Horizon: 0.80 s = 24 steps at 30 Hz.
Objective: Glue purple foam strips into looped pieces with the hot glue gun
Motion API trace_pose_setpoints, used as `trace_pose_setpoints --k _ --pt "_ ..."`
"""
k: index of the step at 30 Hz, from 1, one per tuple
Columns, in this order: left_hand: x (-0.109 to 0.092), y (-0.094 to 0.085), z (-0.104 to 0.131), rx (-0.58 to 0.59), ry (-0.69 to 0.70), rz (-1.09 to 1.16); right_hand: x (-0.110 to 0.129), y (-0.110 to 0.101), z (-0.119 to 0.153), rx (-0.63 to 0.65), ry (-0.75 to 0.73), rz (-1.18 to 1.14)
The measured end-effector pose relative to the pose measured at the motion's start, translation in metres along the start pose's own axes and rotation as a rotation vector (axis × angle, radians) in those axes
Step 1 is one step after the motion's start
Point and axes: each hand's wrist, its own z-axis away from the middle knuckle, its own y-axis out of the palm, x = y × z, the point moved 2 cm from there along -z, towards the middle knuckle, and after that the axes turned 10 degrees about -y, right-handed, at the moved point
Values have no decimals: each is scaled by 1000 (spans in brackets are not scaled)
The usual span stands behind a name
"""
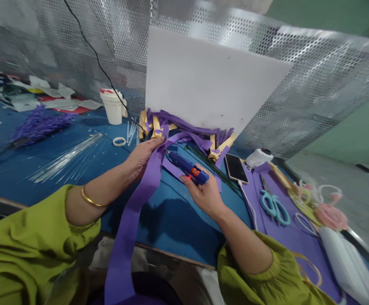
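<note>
My left hand (146,153) pinches a long purple strip (140,199) near its upper end. The strip hangs down over the table's front edge toward my lap. My right hand (203,192) is wrapped round a blue glue gun (184,164) with an orange part and a small red light. The gun's nozzle points left, close to the strip beside my left fingertips; whether they touch I cannot tell. Behind my hands lie tan-wrapped bundles (216,148) with purple sprigs, and more purple strips (187,123).
Clear thin sticks (70,156), a purple flower bunch (41,125), a tape ring (119,141) and a white cup (112,106) stand or lie left. Right are green stems (213,163), a phone (236,168) with cable and teal scissors (275,205). A white board (210,80) stands behind.
</note>
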Motion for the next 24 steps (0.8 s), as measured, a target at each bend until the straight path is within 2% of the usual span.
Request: trace_pose_setpoints --k 5,9,18,24 --pt "0 -2 -2 -25 -4 -2 2 0 0 15 4 -5" --pt "0 -5 -7 5 6 -9 4 0 -1 28 0 -20" --pt "1 -4 -4 -18 32 -56 0 0 0 -60 -28 -7" --pt "4 -1 -2 -15 40 -73 -5 2 2 -47 4 -50"
